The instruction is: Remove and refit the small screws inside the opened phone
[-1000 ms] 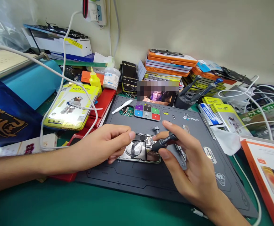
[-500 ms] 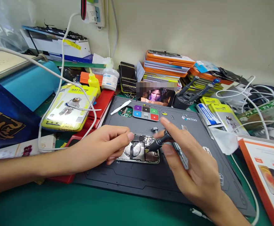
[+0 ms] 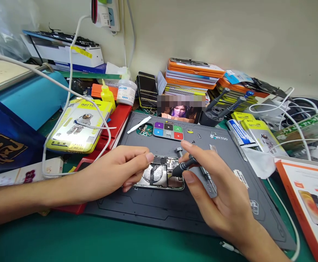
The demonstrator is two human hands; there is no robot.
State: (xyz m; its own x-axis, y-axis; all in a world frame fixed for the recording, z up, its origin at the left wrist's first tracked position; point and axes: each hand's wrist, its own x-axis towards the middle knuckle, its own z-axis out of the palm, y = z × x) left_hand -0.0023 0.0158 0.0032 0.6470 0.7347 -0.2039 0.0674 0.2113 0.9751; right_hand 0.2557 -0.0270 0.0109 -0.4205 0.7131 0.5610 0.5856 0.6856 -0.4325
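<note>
An opened phone lies on a dark grey work mat, its inner parts bare. Curled over its left end is my left hand, thumb at the far edge and fingertips by the near edge, hiding that end. My right hand has a dark screwdriver between thumb and fingers. The driver leans, with its tip down at the right part of the phone; the exact contact point is too small to make out. Beside the driver stands a small grey cylindrical piece.
Beyond the phone lie a coloured screw tray, a white stick tool and a propped phone with a lit screen. A tool holder stands behind. Battery packs and cables flank the mat; a white-and-orange box is at right.
The right hand's index finger and thumb have shifted about the screwdriver handle. Its tip stays over the same part of the phone. The left hand keeps its hold.
</note>
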